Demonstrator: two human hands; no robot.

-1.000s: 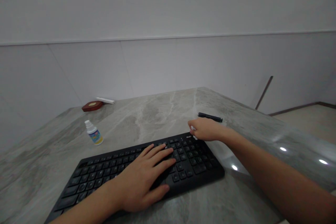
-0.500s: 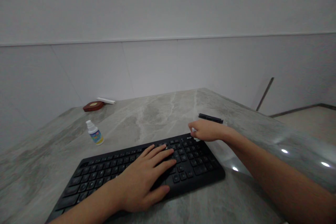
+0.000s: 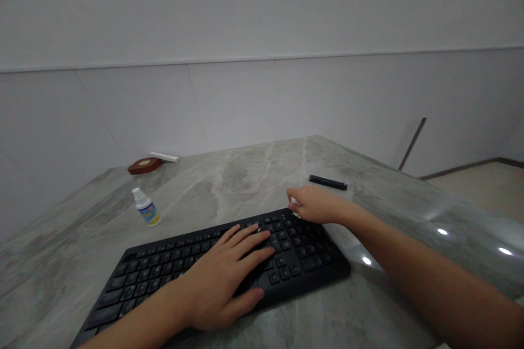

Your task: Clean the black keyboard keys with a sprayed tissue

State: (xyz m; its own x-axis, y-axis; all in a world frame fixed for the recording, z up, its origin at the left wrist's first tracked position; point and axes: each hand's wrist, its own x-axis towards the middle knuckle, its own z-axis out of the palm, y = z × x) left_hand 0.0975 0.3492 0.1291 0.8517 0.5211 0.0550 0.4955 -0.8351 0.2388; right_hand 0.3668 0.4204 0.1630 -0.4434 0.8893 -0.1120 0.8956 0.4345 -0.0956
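A black keyboard point(image 3: 301, 248) lies slantwise on the grey marbled table. My left hand point(image 3: 231, 275) rests flat over its middle, fingers spread on the keys and thumb near the front edge. At the keyboard's far right corner, my right hand point(image 3: 313, 204) is closed in a pinch on a small white wipe point(image 3: 295, 208). Most of the wipe is hidden by the fingers, so its full shape does not show. The wipe touches the keyboard's top edge.
A small white spray bottle point(image 3: 147, 208) with a colourful label stands behind the keyboard's left part. Beyond my right hand lies a black pen-like stick point(image 3: 328, 182). A reddish-brown box point(image 3: 144, 166) and a white strip point(image 3: 164, 157) sit by the wall.
My right hand has moved slightly left along the keyboard's far edge with the white wipe. My left hand stays in place.
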